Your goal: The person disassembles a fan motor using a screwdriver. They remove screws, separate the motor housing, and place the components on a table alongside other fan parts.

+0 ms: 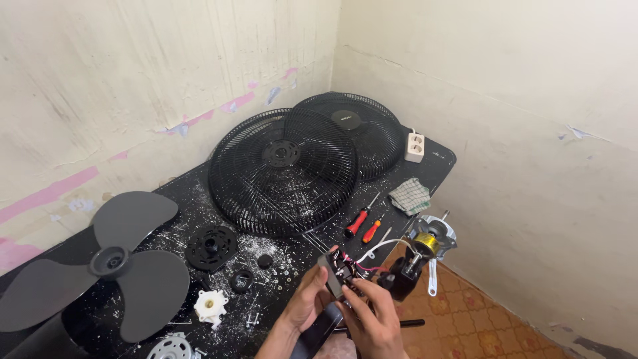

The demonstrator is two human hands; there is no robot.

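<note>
Soft even light, sharp, slight wide-angle distortion

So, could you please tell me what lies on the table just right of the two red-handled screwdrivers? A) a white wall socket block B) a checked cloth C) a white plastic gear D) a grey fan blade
B: the checked cloth lies just right of the screwdrivers on the black table.

A makeshift home repair corner: dismantled fan grilles [282, 169], screwdrivers [362, 221] on a scratched black table [199, 193], stained walls
</note>
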